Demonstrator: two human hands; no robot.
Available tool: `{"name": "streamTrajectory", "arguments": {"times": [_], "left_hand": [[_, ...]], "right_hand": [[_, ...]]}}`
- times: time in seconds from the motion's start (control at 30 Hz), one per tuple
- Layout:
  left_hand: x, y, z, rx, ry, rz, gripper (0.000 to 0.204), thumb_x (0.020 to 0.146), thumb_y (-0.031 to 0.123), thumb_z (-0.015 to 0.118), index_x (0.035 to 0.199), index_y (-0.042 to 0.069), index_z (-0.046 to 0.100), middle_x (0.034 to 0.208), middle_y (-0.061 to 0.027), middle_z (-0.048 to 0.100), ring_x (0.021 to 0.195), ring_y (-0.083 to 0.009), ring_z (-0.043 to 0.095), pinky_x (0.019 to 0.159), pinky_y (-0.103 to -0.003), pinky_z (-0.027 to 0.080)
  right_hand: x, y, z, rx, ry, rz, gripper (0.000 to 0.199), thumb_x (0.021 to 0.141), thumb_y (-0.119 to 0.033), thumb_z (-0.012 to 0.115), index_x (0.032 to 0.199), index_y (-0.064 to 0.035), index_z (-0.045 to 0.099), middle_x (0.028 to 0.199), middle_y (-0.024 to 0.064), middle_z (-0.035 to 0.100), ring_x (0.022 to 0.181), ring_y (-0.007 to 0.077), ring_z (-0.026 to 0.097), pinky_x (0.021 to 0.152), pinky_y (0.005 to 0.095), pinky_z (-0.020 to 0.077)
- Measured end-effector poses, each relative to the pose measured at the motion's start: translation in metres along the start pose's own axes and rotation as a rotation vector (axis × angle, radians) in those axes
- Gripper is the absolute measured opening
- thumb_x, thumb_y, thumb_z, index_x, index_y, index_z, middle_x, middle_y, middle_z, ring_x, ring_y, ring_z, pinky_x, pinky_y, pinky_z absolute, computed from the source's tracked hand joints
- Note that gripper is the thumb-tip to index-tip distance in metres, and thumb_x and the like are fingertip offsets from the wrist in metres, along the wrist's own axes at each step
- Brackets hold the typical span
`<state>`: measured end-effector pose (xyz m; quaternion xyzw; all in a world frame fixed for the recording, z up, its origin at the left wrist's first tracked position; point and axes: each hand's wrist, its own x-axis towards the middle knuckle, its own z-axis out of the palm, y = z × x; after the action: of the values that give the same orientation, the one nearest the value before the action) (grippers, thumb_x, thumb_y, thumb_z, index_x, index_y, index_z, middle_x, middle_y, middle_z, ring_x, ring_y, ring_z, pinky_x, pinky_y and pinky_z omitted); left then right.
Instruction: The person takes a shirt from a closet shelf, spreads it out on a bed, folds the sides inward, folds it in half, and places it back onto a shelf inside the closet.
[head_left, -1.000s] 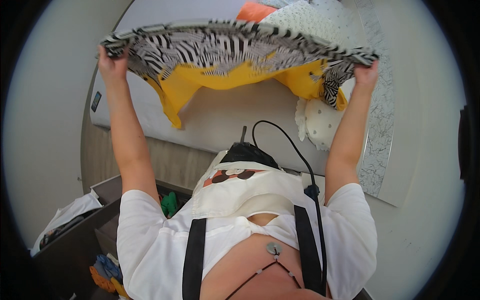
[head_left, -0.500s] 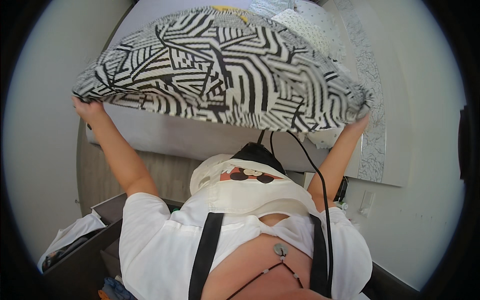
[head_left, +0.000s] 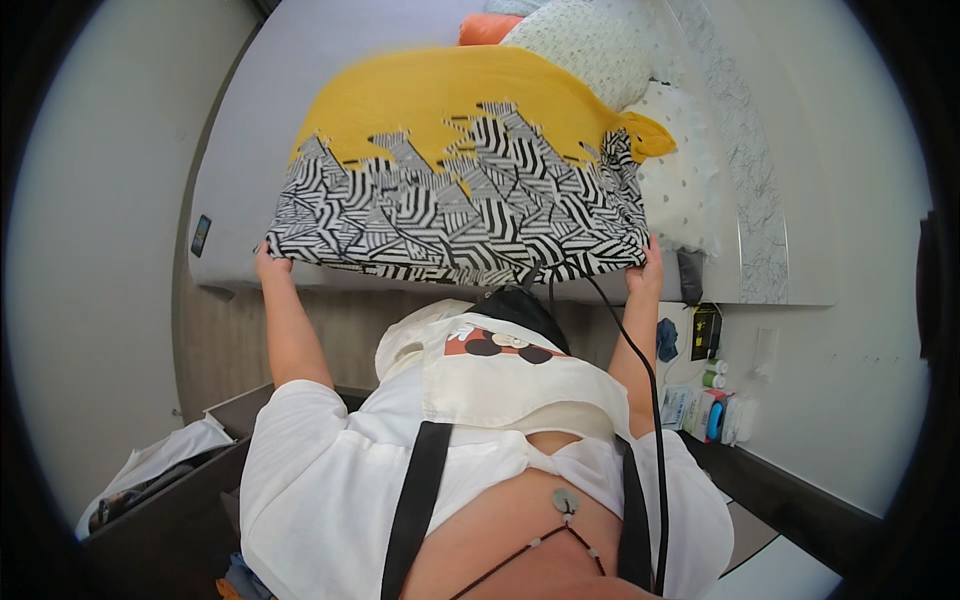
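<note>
Yellow on its far part, black-and-white striped on its near part: the zebra-patterned cloth I am viewing remotely is spread out over the grey bed. Left hand: fingers closed on the near left corner of the cloth. Right hand: grasping the near right corner, so that the striped edge runs between the two. On the cloth's right side I record a bunched yellow portion by a white pillow with grey spots. How much of the cloth touches the bed I cannot tell. Also noted: a dark phone near the bed's left edge, apart from the left hand; an orange textile beside a pale patterned pillow; a black cable; green-and-white containers at the right
</note>
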<state>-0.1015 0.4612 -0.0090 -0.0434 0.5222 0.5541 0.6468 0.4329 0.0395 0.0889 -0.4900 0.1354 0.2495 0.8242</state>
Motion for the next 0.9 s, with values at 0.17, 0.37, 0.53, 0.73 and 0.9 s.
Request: {"name": "streamTrajectory", "arguments": {"times": [0.17,0.37,0.53,0.73,0.9], "left_hand": [[-0.024,0.016,0.045,0.137,0.069,-0.056,0.029,0.077,0.012,0.05,0.104,0.0,0.049,0.108,-0.0127,0.051,0.097,-0.0275,0.05,0.084,-0.042,0.04],[-0.015,0.012,0.029,0.207,0.099,-0.02,0.02,0.076,0.012,0.046,0.089,-0.001,0.055,0.095,-0.013,0.057,0.087,-0.0266,0.055,0.078,-0.039,0.045],[0.033,0.018,0.011,0.179,0.068,-0.001,0.02,0.074,0.008,0.043,0.09,0.0,0.053,0.092,-0.013,0.056,0.084,-0.0265,0.055,0.074,-0.037,0.046],[0.054,0.001,0.05,0.227,-0.044,0.024,0.036,0.074,-0.002,0.038,0.109,0.002,0.042,0.1,-0.0134,0.051,0.087,-0.0264,0.053,0.075,-0.039,0.045],[0.08,0.002,0.111,0.28,-0.181,-0.032,0.033,0.075,0.0,0.043,0.108,0.001,0.043,0.099,-0.013,0.053,0.086,-0.0266,0.054,0.074,-0.037,0.046]], "right_hand": [[0.001,-0.016,0.015,-0.039,0.044,-0.035,0.045,0.078,0.002,0.04,0.121,-0.0097,0.038,0.097,0.0072,0.053,0.065,0.0116,0.048,0.055,0.022,0.0411],[-0.005,0.003,-0.019,-0.07,0.126,0.018,0.044,0.077,0.004,0.039,0.12,-0.0087,0.039,0.085,0.0046,0.053,0.061,0.0103,0.047,0.053,0.0206,0.0411],[-0.003,0.007,-0.023,-0.021,0.129,-0.045,0.049,0.075,0.006,0.041,0.122,-0.0043,0.032,0.076,0.0079,0.051,0.059,0.0125,0.049,0.053,0.0226,0.0437],[0.051,0.001,-0.005,-0.079,0.135,-0.049,0.053,0.075,0.008,0.04,0.125,-0.0029,0.026,0.078,0.0115,0.051,0.061,0.0156,0.051,0.058,0.0262,0.0477],[0.116,0.031,0.056,-0.115,0.193,0.028,0.051,0.077,0.006,0.037,0.126,-0.0012,0.023,0.115,0.0155,0.037,0.105,0.0236,0.043,0.087,0.0334,0.039]]}}
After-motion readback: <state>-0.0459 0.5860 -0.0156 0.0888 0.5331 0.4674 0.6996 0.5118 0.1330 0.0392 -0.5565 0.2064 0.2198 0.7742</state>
